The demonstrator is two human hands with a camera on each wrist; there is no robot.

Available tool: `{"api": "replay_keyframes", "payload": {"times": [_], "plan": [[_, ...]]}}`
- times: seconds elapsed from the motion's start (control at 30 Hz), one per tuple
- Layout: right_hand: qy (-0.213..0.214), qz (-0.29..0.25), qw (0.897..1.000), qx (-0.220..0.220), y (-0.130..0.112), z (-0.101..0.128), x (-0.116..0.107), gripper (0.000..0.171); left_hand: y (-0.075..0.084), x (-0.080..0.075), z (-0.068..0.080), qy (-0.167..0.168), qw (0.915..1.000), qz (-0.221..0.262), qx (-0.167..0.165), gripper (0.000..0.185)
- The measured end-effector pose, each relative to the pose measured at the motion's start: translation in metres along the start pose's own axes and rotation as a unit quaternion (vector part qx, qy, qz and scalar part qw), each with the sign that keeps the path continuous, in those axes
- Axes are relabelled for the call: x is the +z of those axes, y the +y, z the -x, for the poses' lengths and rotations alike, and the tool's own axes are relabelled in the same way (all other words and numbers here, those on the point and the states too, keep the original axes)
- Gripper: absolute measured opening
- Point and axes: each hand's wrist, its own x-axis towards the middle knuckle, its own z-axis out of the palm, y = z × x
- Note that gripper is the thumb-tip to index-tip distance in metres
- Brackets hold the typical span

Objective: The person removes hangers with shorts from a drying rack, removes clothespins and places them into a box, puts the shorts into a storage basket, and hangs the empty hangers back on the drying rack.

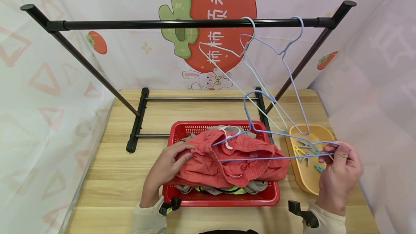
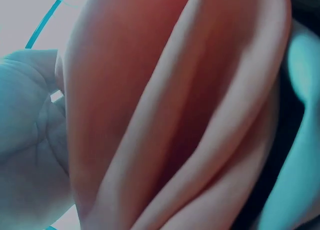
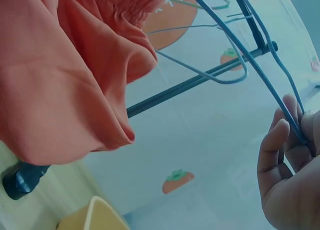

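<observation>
Both sleeves sat at the near edge of the wooden counter (image 1: 107, 176). Left hand (image 1: 165, 169) had its fingers curled into the coral shorts (image 1: 227, 161), which lay heaped atop other clothes in the red basket (image 1: 224, 198) near the counter's front middle. Right hand (image 1: 341, 172) pinched one end of a blue wire hanger (image 1: 260, 133), its far end poking into the shorts. At the right edge stood a yellow tray (image 1: 305, 180) of clothespins. A black drying rack (image 1: 182, 24) spanned the back (two more hangers (image 1: 286, 82) hung on its bar). Pale printed fabric walled the room, with a persimmon cartoon behind.
</observation>
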Motion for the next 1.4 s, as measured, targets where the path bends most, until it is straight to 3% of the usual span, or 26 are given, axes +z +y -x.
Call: {"api": "replay_keyframes", "payload": {"times": [0.17,0.5,0.8,1.03,1.23,1.4], "plan": [[0.018,-0.011,1.0,0.0,-0.001,-0.004,-0.002,0.035,-0.003,-0.006,0.002,0.008,0.9997,-0.013,-0.017,0.02],[0.054,-0.006,0.998,-0.008,0.0,-0.007,-0.007,0.044,-0.011,-0.015,0.009,0.023,0.995,-0.019,-0.096,0.017],[0.088,-0.059,0.994,0.012,0.0,-0.009,-0.012,0.044,-0.014,-0.02,0.009,0.02,0.9873,-0.038,-0.153,0.012],[0.108,-0.064,0.992,0.023,-0.001,-0.01,-0.012,0.042,-0.013,-0.021,0.008,0.021,0.9816,-0.06,-0.18,0.014],[0.123,-0.09,0.988,0.032,-0.002,-0.011,-0.012,0.035,-0.012,-0.022,0.007,0.023,0.9762,-0.047,-0.21,0.013],[0.113,-0.095,0.988,0.052,0.0,-0.009,-0.01,0.035,-0.012,-0.021,0.006,0.027,0.9772,-0.053,-0.204,0.014]]}}
